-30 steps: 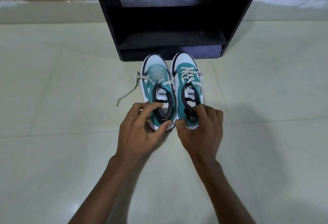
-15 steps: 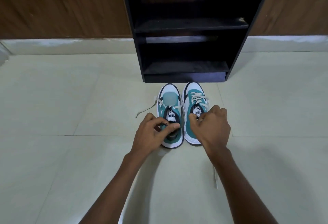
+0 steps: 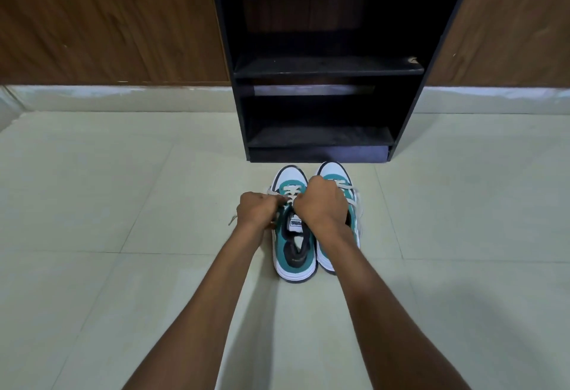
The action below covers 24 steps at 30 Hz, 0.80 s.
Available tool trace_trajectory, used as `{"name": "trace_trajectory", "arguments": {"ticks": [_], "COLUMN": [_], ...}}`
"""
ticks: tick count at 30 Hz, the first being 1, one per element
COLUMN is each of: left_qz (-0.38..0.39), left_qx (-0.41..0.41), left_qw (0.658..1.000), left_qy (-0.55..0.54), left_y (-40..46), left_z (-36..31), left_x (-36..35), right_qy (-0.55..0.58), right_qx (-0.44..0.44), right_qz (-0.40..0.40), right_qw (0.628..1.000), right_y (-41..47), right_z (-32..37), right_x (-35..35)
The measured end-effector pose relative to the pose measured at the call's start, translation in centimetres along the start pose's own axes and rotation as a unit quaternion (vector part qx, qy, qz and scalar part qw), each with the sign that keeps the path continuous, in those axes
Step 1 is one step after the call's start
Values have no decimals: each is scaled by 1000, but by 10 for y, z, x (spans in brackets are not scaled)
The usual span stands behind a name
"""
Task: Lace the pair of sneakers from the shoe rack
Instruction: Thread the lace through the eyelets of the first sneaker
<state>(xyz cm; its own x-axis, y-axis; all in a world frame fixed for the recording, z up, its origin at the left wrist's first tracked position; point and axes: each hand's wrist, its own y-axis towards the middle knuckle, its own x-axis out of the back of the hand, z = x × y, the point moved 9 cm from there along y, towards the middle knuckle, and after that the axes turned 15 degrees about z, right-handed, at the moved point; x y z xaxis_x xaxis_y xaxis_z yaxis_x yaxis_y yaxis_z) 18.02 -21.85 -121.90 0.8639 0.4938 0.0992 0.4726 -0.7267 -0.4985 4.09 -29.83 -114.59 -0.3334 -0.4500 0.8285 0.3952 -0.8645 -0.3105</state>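
Observation:
Two teal, white and black sneakers stand side by side on the floor, toes toward the rack. The left sneaker (image 3: 293, 250) has a cream lace (image 3: 290, 189) across its lower eyelets only. My left hand (image 3: 257, 209) is closed on that lace at the shoe's left side. My right hand (image 3: 322, 203) reaches across and pinches the same lace at the shoe's right edge. It covers part of the right sneaker (image 3: 334, 175), whose lacing shows beside my knuckles. A loose lace end (image 3: 232, 220) trails on the floor to the left.
A black shoe rack (image 3: 320, 65) with bare shelves stands just beyond the sneakers, against a wood-panelled wall (image 3: 108, 19). Pale floor tiles (image 3: 123, 189) spread on all sides.
Both hands moved forward from the heels to the left sneaker's lacing and closed on its lace. The camera tilted up, showing more of the rack.

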Motion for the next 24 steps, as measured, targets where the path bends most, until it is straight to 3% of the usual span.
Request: {"name": "trace_trajectory", "arguments": {"ticks": [2,4,8,10,13,15,19,24], "left_qz": [-3,-20,-1,30,65,78,92,89], "left_qx": [-21,-58,-134,-164,-185,-197,-215,-217], "left_qw": [999,996,980,967,957,954,958,963], "left_qy": [-37,-66,-144,-192,-214,-213,-167,-135], "left_y": [-4,-9,-32,-43,-47,-46,-46,-51], "left_z": [0,1,-18,-31,-45,-56,-70,-73], "left_x": [1,1,-16,-24,-23,-20,-23,-26], "right_qy": [111,263,536,575,557,510,423,419], "right_qx": [-11,-14,7,28,92,122,152,203], "right_qz": [1,10,72,95,124,110,27,-99], "right_qw": [994,965,841,812,816,845,893,879], "right_y": [5,8,5,2,-1,0,-7,-42], "right_z": [-8,-15,-15,-12,-5,-4,-6,-2], "right_x": [-1,-8,-27,-26,-12,2,23,43]}}
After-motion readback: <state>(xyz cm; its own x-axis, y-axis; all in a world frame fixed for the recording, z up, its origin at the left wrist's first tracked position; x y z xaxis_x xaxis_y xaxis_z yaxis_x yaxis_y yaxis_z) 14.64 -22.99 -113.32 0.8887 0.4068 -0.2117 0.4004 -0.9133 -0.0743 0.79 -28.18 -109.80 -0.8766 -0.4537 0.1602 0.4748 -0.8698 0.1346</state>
